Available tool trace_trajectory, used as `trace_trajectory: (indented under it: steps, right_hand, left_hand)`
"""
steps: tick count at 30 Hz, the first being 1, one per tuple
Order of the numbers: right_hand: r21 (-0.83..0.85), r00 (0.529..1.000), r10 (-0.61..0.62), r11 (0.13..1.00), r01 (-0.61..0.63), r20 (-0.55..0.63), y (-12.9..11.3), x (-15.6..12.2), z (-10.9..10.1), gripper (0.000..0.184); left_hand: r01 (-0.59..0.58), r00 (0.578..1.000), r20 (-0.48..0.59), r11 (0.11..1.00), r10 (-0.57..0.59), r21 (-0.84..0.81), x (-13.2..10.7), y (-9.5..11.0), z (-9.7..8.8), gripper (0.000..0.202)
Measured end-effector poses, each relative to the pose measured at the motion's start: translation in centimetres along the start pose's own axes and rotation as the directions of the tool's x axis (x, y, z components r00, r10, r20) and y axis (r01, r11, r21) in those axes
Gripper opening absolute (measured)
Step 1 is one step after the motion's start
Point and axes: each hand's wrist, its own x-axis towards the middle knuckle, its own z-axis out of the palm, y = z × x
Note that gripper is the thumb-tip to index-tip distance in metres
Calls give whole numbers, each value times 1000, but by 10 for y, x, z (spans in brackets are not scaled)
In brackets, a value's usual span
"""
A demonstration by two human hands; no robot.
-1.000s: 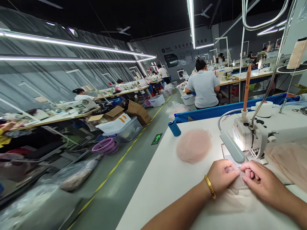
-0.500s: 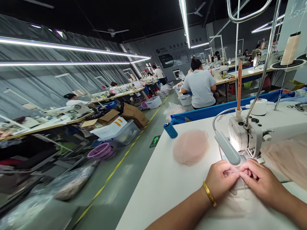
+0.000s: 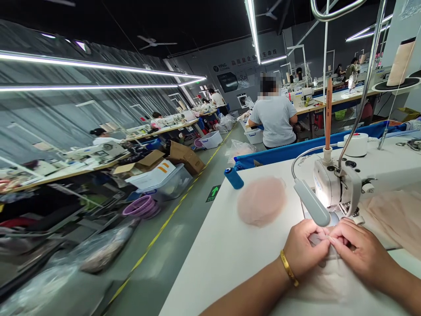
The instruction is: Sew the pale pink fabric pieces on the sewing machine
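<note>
My left hand (image 3: pixel 304 250), with a gold bangle on the wrist, and my right hand (image 3: pixel 357 250) meet fingertip to fingertip on a thin pale pink fabric piece (image 3: pixel 329 274) lying on the white table (image 3: pixel 223 254). Both hands pinch its upper edge, just in front of the white sewing machine (image 3: pixel 342 184) and its lit needle area. A round stack of pink fabric pieces (image 3: pixel 261 201) lies to the left of the machine. A blue thread spool (image 3: pixel 234 177) stands behind that stack.
More pale fabric (image 3: pixel 394 217) lies under the machine arm at right. A cream thread cone (image 3: pixel 399 61) sits on a stand above. A person in a grey shirt (image 3: pixel 275 120) sits ahead. Boxes, bins and a purple basket (image 3: pixel 141 207) line the aisle on the left.
My hands have stayed pinched together on the fabric, shifting very slightly toward the needle. The view has swung a little to the right and then steadied.
</note>
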Motion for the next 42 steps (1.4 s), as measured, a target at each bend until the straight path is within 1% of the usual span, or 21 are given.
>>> trace_trajectory:
  steps: [2, 4, 6, 10, 13, 15, 18, 19, 22, 24, 28, 30, 32, 34, 36, 39, 42]
  right_hand:
    - [17, 1000, 18, 1000, -18, 19, 0, 0, -1, 28]
    - [27, 999, 34, 999, -35, 30, 0, -1, -1, 29]
    - [34, 998, 47, 998, -48, 38, 0, -2, -1, 30]
    - [56, 995, 64, 996, -68, 75, 1, -4, -1, 31]
    - [70, 994, 76, 994, -82, 84, 4, -7, 1, 32]
    - [75, 994, 77, 994, -83, 75, 6, -8, 3, 32]
    - [73, 996, 71, 994, -76, 61, 8, -9, 4, 31]
    - [71, 996, 70, 995, -73, 55, 8, -9, 4, 30]
    - [66, 996, 72, 995, -76, 53, 7, -8, 3, 30]
    - [63, 995, 81, 994, -85, 61, 6, -8, 1, 30]
    - [52, 993, 91, 994, -94, 73, 4, -7, 0, 31]
    - [39, 994, 86, 995, -89, 70, 3, -7, 0, 32]
    - [14, 995, 77, 997, -79, 66, 3, -7, -1, 31]
    - [-21, 995, 72, 997, -71, 64, 4, -7, -1, 30]
    - [-58, 995, 75, 996, -72, 61, 6, -7, -1, 29]
    - [-128, 992, 110, 987, -102, 54, 12, -7, 3, 27]
    - [-238, 984, 167, 960, -147, 66, 18, -5, 9, 27]
  left_hand:
    - [86, 996, 16, 996, -86, -22, -1, 1, 1, 14]
    - [148, 989, 30, 989, -147, -29, -2, 2, 2, 15]
    - [179, 983, 39, 983, -178, -41, -1, 3, 2, 15]
    - [199, 980, 33, 978, -197, -64, -1, 2, 3, 19]
    - [260, 964, 81, 964, -255, -58, -1, 1, 3, 13]
    - [250, 966, 75, 967, -247, -45, -2, 0, 3, 11]
    - [157, 987, 28, 986, -155, -62, -2, -2, 4, 13]
    - [151, 988, 30, 986, -149, -77, -2, -2, 4, 13]
    - [221, 974, 71, 969, -215, -108, -1, 0, 4, 14]
    - [242, 969, 74, 963, -234, -122, -1, 2, 4, 15]
    - [288, 955, 126, 944, -270, -159, 0, 5, 4, 27]
    - [313, 946, 131, 941, -296, -126, 0, 4, 4, 22]
    - [306, 948, 118, 948, -295, -88, -1, 2, 3, 12]
    - [273, 959, 100, 961, -267, -50, -1, 1, 3, 6]
    - [222, 973, 62, 975, -223, 18, -1, 0, 3, 7]
    - [137, 990, 19, 973, -143, 188, 2, -1, 5, 12]
    - [63, 997, 13, 907, -75, 417, 5, -1, 7, 14]
